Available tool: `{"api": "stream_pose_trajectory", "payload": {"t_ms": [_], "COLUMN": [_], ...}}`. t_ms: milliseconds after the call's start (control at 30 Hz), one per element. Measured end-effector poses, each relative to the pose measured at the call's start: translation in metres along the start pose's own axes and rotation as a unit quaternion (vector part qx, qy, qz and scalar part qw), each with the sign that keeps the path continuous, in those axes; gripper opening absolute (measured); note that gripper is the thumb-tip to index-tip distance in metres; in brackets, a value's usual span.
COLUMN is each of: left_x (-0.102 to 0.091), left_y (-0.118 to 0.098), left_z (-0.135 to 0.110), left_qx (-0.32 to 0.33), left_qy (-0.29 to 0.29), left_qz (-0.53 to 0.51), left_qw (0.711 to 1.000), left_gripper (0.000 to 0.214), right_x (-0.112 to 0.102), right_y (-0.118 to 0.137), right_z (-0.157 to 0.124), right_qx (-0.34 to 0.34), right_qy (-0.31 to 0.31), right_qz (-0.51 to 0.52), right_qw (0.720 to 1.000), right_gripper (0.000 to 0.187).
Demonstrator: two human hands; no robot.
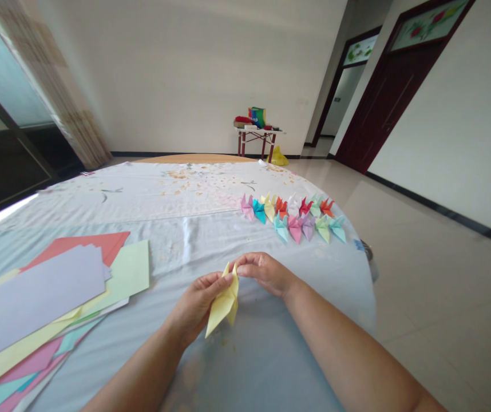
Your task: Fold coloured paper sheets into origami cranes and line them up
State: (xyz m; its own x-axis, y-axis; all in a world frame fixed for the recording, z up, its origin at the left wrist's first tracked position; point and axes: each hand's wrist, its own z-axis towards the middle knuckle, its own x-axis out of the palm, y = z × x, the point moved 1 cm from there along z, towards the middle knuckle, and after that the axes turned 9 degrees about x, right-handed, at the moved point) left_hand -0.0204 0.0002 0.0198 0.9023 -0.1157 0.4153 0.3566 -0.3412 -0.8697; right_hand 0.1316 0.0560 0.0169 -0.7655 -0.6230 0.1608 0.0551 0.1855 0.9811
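A partly folded yellow paper figure (224, 303) is held above the table's near middle. My left hand (196, 306) grips its side and lower body with closed fingers. My right hand (262, 272) pinches the pointed top of the same figure. Both forearms reach in from the bottom edge. Beyond my hands, at the table's right side, several finished folded paper cranes (292, 216) in pink, blue, yellow, red, white and green stand in two rows.
The round table wears a pale flowered cloth (177, 194). A loose stack of coloured paper sheets (43, 297) lies at the left. The table's right edge drops to a tiled floor (434, 286). A small table with bright items (256, 129) stands by the far wall.
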Motion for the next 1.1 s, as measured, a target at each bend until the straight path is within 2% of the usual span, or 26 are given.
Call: {"api": "stream_pose_trajectory", "payload": {"t_ms": [200,400,533,667,933,1100], "left_x": [0.001,0.006,0.005,0.005,0.002,0.001], "left_y": [0.003,0.003,0.004,0.004,0.004,0.003], "left_z": [0.001,0.000,0.001,0.001,0.004,0.004], "left_qx": [0.016,0.049,0.052,0.048,0.056,0.058], "left_qy": [0.012,-0.029,-0.043,-0.046,-0.061,-0.054], "left_qz": [0.029,0.047,0.049,0.039,0.010,-0.013], "left_qw": [0.999,0.997,0.997,0.997,0.997,0.997], "left_gripper": [0.027,0.029,0.031,0.032,0.036,0.034], "right_x": [-0.007,-0.009,-0.006,-0.004,-0.002,0.001], "right_y": [0.002,0.009,0.014,0.014,0.010,0.011], "right_z": [-0.001,-0.003,-0.006,-0.005,-0.004,-0.005], "right_qx": [0.007,-0.056,-0.135,-0.199,-0.229,-0.258], "right_qy": [-0.028,-0.094,-0.122,-0.143,-0.190,-0.194], "right_qz": [-0.114,-0.263,-0.332,-0.375,-0.438,-0.472], "right_qw": [0.993,0.958,0.925,0.894,0.848,0.820], "right_gripper": [0.022,0.018,0.011,0.009,0.005,0.004]}}
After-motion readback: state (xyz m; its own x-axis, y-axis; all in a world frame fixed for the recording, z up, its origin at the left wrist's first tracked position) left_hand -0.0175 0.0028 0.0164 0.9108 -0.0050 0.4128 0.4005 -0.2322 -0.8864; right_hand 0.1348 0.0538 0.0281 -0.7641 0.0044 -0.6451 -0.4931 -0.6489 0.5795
